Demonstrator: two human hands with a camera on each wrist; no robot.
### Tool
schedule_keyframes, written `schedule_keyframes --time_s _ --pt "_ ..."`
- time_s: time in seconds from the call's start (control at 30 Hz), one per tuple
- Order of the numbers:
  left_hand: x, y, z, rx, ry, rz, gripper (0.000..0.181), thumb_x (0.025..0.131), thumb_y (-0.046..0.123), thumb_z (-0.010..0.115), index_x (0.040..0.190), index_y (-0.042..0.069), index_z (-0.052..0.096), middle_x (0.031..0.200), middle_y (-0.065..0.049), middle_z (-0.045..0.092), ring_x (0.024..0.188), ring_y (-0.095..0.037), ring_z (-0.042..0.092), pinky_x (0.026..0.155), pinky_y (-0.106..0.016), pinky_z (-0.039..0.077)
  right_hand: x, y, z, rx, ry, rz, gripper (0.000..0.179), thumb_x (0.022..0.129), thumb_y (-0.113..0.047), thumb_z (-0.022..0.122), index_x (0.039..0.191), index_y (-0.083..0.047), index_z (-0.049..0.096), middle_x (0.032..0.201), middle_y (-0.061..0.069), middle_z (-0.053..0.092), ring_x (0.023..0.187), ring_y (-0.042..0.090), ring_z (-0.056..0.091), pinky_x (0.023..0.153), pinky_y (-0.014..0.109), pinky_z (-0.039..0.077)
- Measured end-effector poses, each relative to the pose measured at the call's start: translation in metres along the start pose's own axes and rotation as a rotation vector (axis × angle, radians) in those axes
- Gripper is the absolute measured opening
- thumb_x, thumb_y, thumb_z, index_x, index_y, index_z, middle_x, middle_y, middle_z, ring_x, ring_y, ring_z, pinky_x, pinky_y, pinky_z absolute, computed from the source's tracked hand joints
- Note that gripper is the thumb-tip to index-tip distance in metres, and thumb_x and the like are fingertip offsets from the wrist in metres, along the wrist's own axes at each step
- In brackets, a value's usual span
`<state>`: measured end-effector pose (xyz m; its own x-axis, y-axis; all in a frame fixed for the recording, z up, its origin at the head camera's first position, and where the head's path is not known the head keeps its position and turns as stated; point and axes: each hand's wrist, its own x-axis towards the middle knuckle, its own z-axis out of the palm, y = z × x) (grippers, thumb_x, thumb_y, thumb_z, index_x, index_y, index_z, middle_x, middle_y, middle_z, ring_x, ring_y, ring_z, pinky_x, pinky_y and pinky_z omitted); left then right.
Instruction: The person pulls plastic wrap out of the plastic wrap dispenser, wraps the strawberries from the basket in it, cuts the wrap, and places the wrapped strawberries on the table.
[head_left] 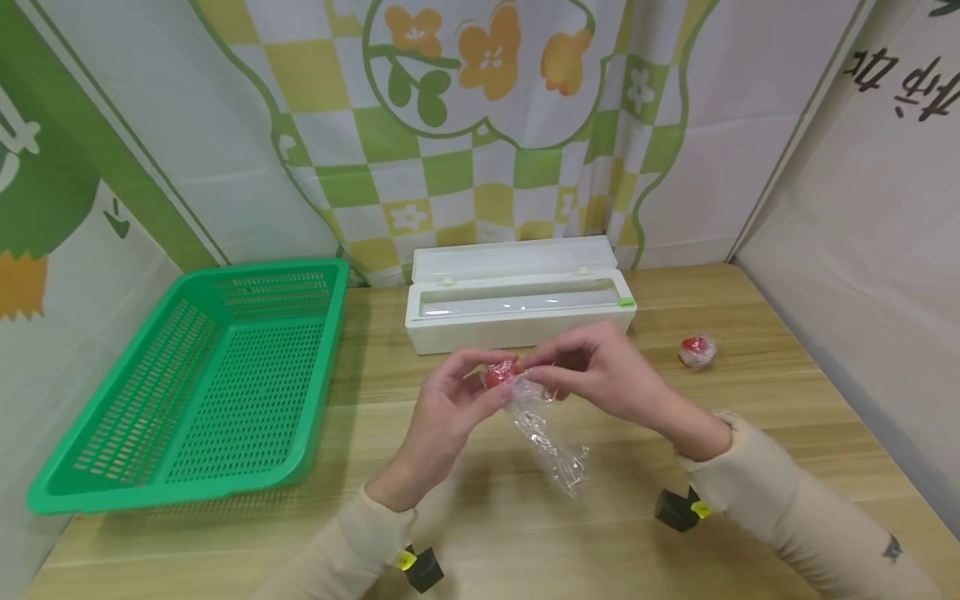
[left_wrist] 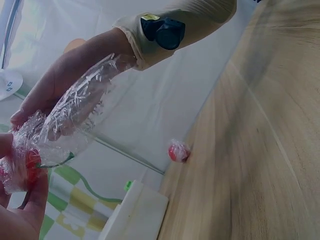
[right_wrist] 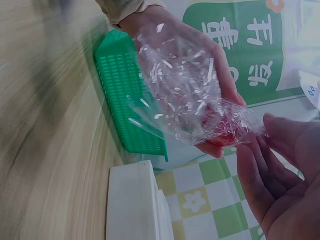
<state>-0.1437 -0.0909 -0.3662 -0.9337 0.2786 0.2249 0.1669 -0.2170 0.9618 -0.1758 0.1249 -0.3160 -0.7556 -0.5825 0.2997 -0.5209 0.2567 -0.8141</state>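
A small round red fruit, partly covered in clear plastic film, is held between the thumb and fingers of my left hand. In the left wrist view a thin green stem shows beside the red. My right hand pinches the film close against the fruit, as the right wrist view also shows. A loose, crinkled tail of film hangs toward me below both hands. Off to the right, a second red fruit wrapped in film lies on the table.
Behind the hands stands a white film box, lid raised, with a roll inside. A green plastic basket occupies the left side of the wooden table. A patterned curtain hangs at the back, with printed fabric walls on both sides.
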Motion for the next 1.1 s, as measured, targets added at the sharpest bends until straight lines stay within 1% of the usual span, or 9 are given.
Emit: schedule_keyframes --time_s 0.1,0.27,0.33,0.5,0.67,0.77,0.83,0.97,1.1 --pt "0.0 0.0 -0.001 -0.002 0.005 0.001 0.034 0.091 0.002 0.067 0.124 -0.002 0.056 0.122 -0.003 0.064 0.106 -0.017 0.065 0.089 -0.03 0.059 -0.001 0.0 -0.001 -0.02 -0.008 -0.034 0.016 0.087 -0.008 0.074 0.103 -0.007 0.076 0.091 0.005 0.077 0.061 0.009 0.063 0.055 0.029 0.058" --pt "0.0 -0.001 -0.002 -0.006 0.002 0.02 0.035 0.09 0.001 0.067 0.123 -0.004 0.056 0.125 -0.013 0.063 0.105 -0.016 0.066 0.089 -0.029 0.059 -0.002 0.0 0.002 -0.067 0.023 -0.05 0.012 0.085 -0.009 0.077 0.097 -0.01 0.077 0.088 0.002 0.077 0.061 0.007 0.063 0.054 0.027 0.057" --pt "0.0 -0.002 -0.001 -0.008 -0.01 0.029 0.035 0.09 0.0 0.067 0.122 -0.004 0.056 0.125 -0.012 0.064 0.105 -0.016 0.066 0.089 -0.029 0.058 -0.002 0.002 0.003 -0.062 0.041 -0.029 0.009 0.085 -0.009 0.077 0.094 -0.01 0.078 0.084 0.002 0.076 0.06 0.008 0.062 0.054 0.027 0.057" --pt "0.0 -0.001 -0.001 0.002 -0.062 0.062 0.034 0.091 -0.001 0.065 0.123 -0.005 0.054 0.123 0.001 0.067 0.107 -0.014 0.066 0.091 -0.028 0.057 0.0 0.003 0.004 -0.023 0.089 0.019 0.006 0.083 -0.011 0.079 0.089 -0.011 0.078 0.083 0.003 0.076 0.062 0.009 0.065 0.057 0.027 0.058" --pt "-0.001 0.003 -0.001 -0.047 -0.092 0.036 0.038 0.09 0.0 0.067 0.125 -0.005 0.052 0.125 0.0 0.065 0.112 -0.015 0.065 0.093 -0.027 0.057 0.0 0.001 0.007 -0.047 0.128 0.004 0.006 0.081 -0.01 0.08 0.088 -0.01 0.078 0.083 0.003 0.077 0.063 0.008 0.067 0.058 0.027 0.059" --pt "-0.001 0.001 -0.002 -0.062 -0.096 0.031 0.039 0.088 0.0 0.07 0.123 -0.003 0.053 0.124 -0.001 0.064 0.111 -0.016 0.065 0.092 -0.027 0.057 -0.001 0.001 0.009 -0.063 0.136 -0.031 0.006 0.081 -0.01 0.08 0.087 -0.01 0.078 0.083 0.002 0.077 0.064 0.007 0.067 0.058 0.026 0.059" --pt "-0.001 -0.001 -0.003 -0.048 -0.091 0.038 0.036 0.088 0.001 0.07 0.121 0.0 0.055 0.123 -0.002 0.065 0.11 -0.016 0.065 0.09 -0.026 0.057 -0.001 0.003 0.009 -0.081 0.128 -0.074 0.006 0.082 -0.009 0.08 0.088 -0.01 0.078 0.083 0.002 0.077 0.065 0.005 0.066 0.058 0.026 0.058" --pt "0.0 -0.003 -0.003 -0.016 -0.061 0.038 0.032 0.091 0.001 0.066 0.121 -0.002 0.054 0.122 -0.001 0.065 0.111 -0.018 0.065 0.09 -0.028 0.058 -0.002 0.006 0.006 -0.128 0.067 -0.152 0.009 0.085 -0.008 0.076 0.094 -0.01 0.078 0.086 0.002 0.076 0.067 0.004 0.065 0.057 0.025 0.058" --pt "-0.001 -0.001 -0.003 -0.016 -0.028 0.023 0.032 0.093 0.002 0.064 0.122 -0.005 0.053 0.123 -0.003 0.065 0.113 -0.019 0.065 0.093 -0.032 0.057 -0.004 0.005 0.0 -0.148 -0.017 -0.176 0.022 0.083 -0.008 0.078 0.105 -0.008 0.076 0.093 0.003 0.077 0.07 0.004 0.067 0.059 0.024 0.059"
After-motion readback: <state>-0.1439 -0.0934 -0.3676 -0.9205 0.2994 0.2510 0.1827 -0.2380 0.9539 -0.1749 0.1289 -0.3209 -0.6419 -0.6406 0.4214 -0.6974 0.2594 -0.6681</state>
